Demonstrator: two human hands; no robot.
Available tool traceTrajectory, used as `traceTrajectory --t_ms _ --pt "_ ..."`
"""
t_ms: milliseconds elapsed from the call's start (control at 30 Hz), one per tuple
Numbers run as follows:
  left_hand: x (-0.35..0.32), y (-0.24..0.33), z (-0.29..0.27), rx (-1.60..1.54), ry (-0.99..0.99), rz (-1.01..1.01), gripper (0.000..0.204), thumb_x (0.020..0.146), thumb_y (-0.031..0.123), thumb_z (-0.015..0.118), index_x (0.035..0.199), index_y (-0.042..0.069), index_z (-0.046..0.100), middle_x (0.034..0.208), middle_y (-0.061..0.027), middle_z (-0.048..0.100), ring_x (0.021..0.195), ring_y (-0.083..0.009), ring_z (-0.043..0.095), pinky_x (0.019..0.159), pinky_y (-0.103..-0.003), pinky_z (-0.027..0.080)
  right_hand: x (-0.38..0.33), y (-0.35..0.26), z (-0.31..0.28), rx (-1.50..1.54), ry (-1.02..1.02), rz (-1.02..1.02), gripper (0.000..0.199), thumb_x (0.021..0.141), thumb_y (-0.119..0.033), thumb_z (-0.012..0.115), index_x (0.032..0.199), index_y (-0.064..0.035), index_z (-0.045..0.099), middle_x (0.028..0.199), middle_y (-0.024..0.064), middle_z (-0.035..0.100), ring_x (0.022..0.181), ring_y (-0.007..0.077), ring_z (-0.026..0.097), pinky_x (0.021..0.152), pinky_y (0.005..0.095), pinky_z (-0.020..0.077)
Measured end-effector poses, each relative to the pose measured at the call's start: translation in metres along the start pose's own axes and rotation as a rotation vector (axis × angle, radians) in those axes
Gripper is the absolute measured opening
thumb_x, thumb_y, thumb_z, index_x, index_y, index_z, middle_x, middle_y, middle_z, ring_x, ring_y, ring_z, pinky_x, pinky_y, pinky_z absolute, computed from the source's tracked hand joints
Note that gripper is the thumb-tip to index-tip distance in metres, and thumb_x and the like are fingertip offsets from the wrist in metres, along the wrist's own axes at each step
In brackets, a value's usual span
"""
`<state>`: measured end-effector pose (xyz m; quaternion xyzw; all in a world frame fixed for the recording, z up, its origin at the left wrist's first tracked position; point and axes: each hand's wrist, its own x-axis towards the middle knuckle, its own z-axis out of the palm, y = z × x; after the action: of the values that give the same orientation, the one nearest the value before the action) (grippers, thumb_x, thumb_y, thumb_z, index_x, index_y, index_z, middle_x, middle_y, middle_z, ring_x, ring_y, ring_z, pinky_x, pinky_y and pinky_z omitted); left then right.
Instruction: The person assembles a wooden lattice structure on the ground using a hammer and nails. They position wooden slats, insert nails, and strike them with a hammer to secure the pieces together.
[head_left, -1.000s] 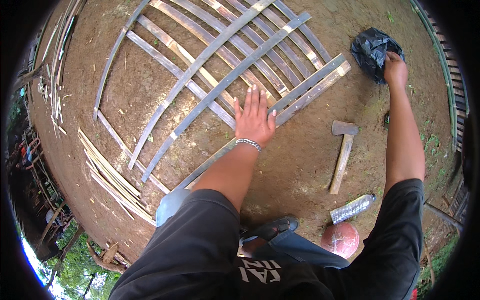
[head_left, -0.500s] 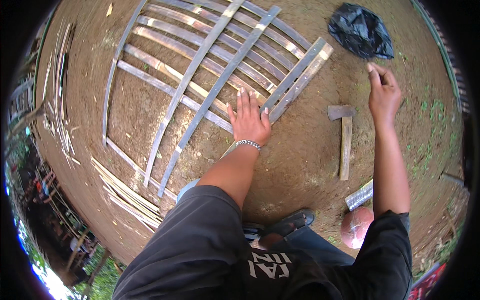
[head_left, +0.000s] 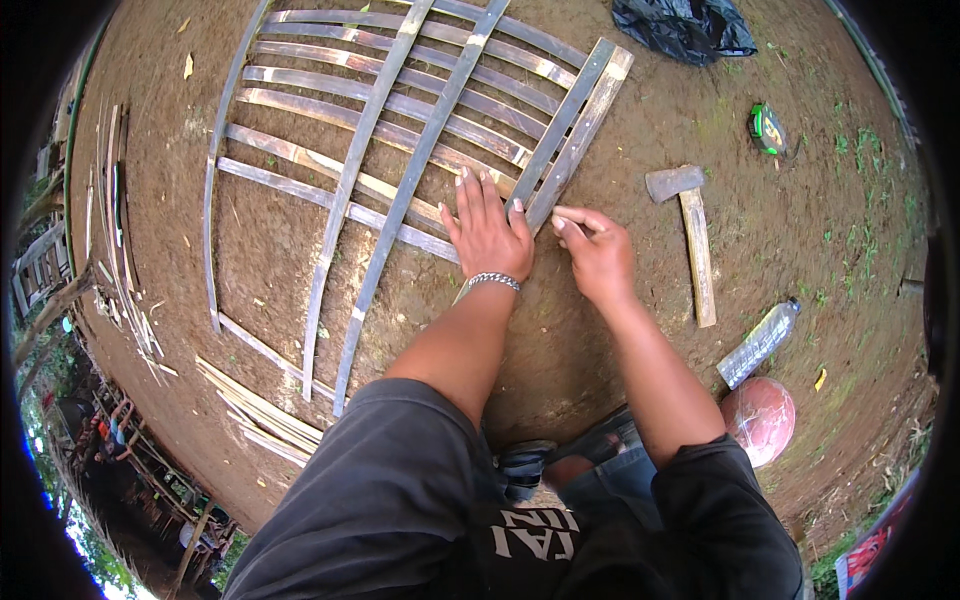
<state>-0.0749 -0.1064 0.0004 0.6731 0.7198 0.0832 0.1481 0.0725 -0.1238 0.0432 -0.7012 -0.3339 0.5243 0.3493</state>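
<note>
A lattice of grey bamboo slats (head_left: 400,150) lies flat on the brown dirt. My left hand (head_left: 487,232) rests palm down on it near its closest corner, fingers stretched out and pressing the slats. My right hand (head_left: 598,255) is just right of it, thumb and forefinger pinched together at the end of the two doubled slats (head_left: 575,120). Whether something tiny sits in that pinch is too small to see. A bracelet is on my left wrist.
A hammer (head_left: 695,240) with a wooden handle lies to the right of my hands. Further out are a green tape measure (head_left: 767,128), a black plastic bag (head_left: 685,25), a plastic bottle (head_left: 760,343) and a reddish ball (head_left: 758,418). Loose bamboo strips (head_left: 260,415) lie at the left.
My right hand has come back from the black bag, past the hammer, to the slat ends beside my left hand. The left hand has stayed flat on the lattice.
</note>
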Motion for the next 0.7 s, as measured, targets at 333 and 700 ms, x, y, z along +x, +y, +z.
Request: traceTrajectory --t_ms 333,700 --pt "-0.010 -0.009 -0.006 -0.264 0.185 0.210 0.038 0.089 0.020 0.065 0.126 0.010 0.063 0.149 -0.0139 0.054 0.146 -0.0342 0.042 0.124 -0.058 0.019 0.009 0.026 0.040 0.411 0.070 0.146 0.015 0.098 -0.011 0.073 0.105 0.0023 0.071 0.088 0.0052 0.073 0.077 0.0104 0.068 0.068 0.0256 0.0544" --pt "-0.013 -0.016 -0.004 -0.293 0.202 0.378 0.017 0.087 0.016 0.069 0.103 0.012 0.068 0.127 -0.0054 0.067 0.133 -0.0293 0.054 0.117 -0.054 0.030 0.010 0.030 0.024 0.264 -0.054 0.155 0.012 0.096 -0.013 0.074 0.100 -0.0019 0.075 0.089 0.0025 0.074 0.077 0.0104 0.066 0.068 0.0267 0.0531"
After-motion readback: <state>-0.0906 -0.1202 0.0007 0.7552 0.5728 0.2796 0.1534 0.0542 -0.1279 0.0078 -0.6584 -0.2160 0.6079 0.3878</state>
